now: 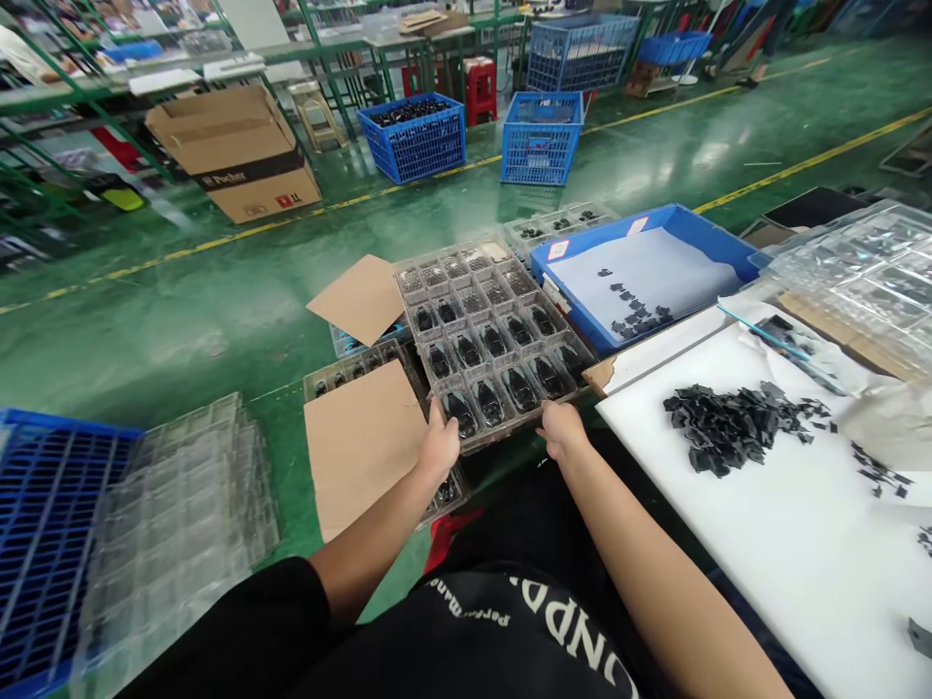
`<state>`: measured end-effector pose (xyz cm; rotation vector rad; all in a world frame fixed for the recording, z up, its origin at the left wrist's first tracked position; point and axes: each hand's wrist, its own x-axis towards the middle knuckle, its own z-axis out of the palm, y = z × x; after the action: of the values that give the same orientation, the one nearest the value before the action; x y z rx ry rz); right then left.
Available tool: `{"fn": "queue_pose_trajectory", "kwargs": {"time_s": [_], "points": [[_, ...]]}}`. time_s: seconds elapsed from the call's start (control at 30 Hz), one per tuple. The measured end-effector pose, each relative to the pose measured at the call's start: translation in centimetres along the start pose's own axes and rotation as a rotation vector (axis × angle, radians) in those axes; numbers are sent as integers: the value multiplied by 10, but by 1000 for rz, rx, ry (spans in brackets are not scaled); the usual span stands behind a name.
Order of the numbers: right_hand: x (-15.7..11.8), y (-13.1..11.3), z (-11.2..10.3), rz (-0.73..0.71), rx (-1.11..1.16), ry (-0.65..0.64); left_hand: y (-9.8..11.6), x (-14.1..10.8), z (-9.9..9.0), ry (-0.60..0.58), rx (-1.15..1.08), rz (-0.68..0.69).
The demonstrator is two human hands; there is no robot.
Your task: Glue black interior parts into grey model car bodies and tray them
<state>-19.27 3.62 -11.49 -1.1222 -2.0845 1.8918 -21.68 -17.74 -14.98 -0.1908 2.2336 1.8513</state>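
Note:
My left hand (439, 442) and my right hand (562, 430) grip the near edge of a clear plastic blister tray (486, 335). Its cells hold black moulded parts, one to a cell. The tray rests at a tilt on a stack of similar trays (356, 367), which is partly covered by a brown cardboard sheet (360, 442). Another cardboard sheet (360, 299) lies beyond it. To my right, a heap of small black pieces (728, 427) lies on a white work table (699, 524), out of reach of neither hand's fingers but not touched.
A blue crate (641, 277) lined with white sheet holds scattered black pieces. Stacked clear trays lie at right (859, 267) and left (175, 524) beside a blue basket (44, 544). Farther across the green floor stand blue baskets and a cardboard box (233, 150).

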Motion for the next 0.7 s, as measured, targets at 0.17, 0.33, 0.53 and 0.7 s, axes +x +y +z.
{"fn": "queue_pose_trajectory", "kwargs": {"time_s": [0.17,0.33,0.53,0.7], "points": [[-6,-2,-2,141,-4,31,2,1,-5,2,102,33],[-43,7,-37,143,-12,-101,20,-6,-36,46,324,126],[-111,21,-110,121,-182,-417,68,7,-49,-174,788,352],[-163,33,-150,-41,-460,-512,88,21,-23,-289,1154,386]]}}
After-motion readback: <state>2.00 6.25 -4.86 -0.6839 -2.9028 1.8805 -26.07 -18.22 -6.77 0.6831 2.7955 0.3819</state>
